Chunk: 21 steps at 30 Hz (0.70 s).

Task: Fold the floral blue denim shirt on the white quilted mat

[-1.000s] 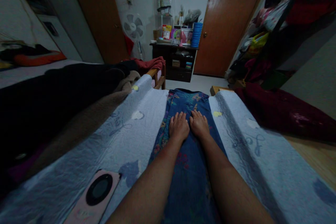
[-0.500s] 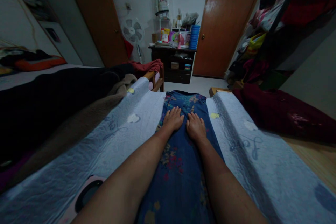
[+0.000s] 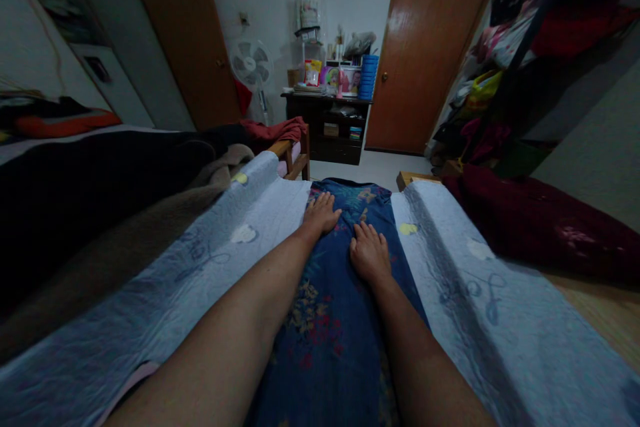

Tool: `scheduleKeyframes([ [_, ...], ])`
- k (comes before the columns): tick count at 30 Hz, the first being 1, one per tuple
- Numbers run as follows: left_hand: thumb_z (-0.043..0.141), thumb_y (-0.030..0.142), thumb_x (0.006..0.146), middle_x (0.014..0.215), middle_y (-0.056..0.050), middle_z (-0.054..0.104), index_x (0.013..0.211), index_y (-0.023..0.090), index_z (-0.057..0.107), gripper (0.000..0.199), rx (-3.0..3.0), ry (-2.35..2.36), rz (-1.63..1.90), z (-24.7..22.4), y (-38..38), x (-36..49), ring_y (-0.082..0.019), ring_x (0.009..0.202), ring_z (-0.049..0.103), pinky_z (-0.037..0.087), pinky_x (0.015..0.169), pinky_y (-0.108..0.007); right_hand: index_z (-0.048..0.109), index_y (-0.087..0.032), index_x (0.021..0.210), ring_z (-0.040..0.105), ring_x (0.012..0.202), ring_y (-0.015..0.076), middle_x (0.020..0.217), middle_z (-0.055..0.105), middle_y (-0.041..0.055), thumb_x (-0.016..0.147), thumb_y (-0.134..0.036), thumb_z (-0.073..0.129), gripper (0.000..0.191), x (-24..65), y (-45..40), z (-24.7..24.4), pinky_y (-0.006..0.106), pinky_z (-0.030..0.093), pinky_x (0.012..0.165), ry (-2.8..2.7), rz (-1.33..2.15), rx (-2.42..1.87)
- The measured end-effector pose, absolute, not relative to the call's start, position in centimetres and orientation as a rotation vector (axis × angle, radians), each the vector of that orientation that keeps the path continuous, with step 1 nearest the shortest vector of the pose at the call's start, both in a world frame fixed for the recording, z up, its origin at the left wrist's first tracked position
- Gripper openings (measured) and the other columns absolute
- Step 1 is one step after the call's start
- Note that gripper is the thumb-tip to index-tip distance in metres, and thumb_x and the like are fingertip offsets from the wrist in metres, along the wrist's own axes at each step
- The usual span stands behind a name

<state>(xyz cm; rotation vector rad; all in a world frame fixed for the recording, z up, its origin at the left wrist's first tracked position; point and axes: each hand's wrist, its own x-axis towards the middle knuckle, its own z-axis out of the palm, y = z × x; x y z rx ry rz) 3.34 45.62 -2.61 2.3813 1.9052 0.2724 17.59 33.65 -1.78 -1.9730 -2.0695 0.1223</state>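
Resting on the floral cloth (image 3: 345,293), both hands (image 3: 370,250) near its edges.

Support: 1 pale blue blanket (image 3: 480,320), spread on both sides of my hands; yellow patches printed, 1 left of my left hand (image 3: 323,212), 1 right of my right hand (image 3: 371,250).
On it:
- 1 dark blue floral cloth (image 3: 330,327), lengthwise, directly under both my hands.
- 1 pink-edged object (image 3: 131,383), nearer me than my left hand, mostly hidden by my forearm.
Beyond the blanket, right of my right hand: 1 pale wooden surface (image 3: 595,307).
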Motion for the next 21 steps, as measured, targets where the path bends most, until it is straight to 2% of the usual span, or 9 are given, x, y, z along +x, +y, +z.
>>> scheduleKeyframes([
  [4,0.028,0.05,0.096,0.161,-0.01,0.018,0.151,0.013,0.027,0.066,2.381,1.905,0.29,-2.9,46.6,3.2,-0.024,0.149,0.012,0.015,0.119,-0.045,0.045,-0.016,0.143,0.03,0.142,0.0255,0.153,0.039,0.0087,0.095,-0.029,0.031,0.051,17.5,33.6,-1.8,0.048,0.02,0.115,-2.052,0.125,-1.966],
  [10,0.03,0.048,0.096,0.159,-0.013,0.025,0.15,0.01,0.029,0.066,2.393,1.962,0.371,-3.1,45.2,3.1,-0.027,0.147,0.022,0.019,0.119,-0.045,0.047,-0.017,0.141,0.031,0.142,0.0252,0.152,0.04,0.0092,0.095,-0.028,0.033,0.049,17.6,33.6,-2.0,0.047,0.02,0.115,-2.045,0.118,-1.95],
  [18,0.029,0.044,0.099,0.152,-0.012,0.04,0.144,0.015,0.042,0.055,2.601,1.791,0.409,-3.0,38.2,1.7,-0.025,0.143,0.031,0.022,0.118,-0.047,0.046,-0.014,0.139,0.041,0.134,0.0238,0.144,0.05,0.0125,0.094,-0.025,0.037,0.047,17.5,33.3,-1.9,0.044,0.025,0.112,-1.978,0.075,-1.889],
  [21,0.03,0.039,0.1,0.15,-0.01,0.043,0.142,0.016,0.044,0.05,2.702,1.667,0.391,-2.8,34.8,1.1,-0.023,0.141,0.035,0.025,0.117,-0.044,0.048,-0.015,0.137,0.045,0.13,0.0227,0.141,0.052,0.0133,0.095,-0.025,0.037,0.045,17.4,33.0,-1.4,0.04,0.029,0.11,-2.002,0.041,-1.84],
])
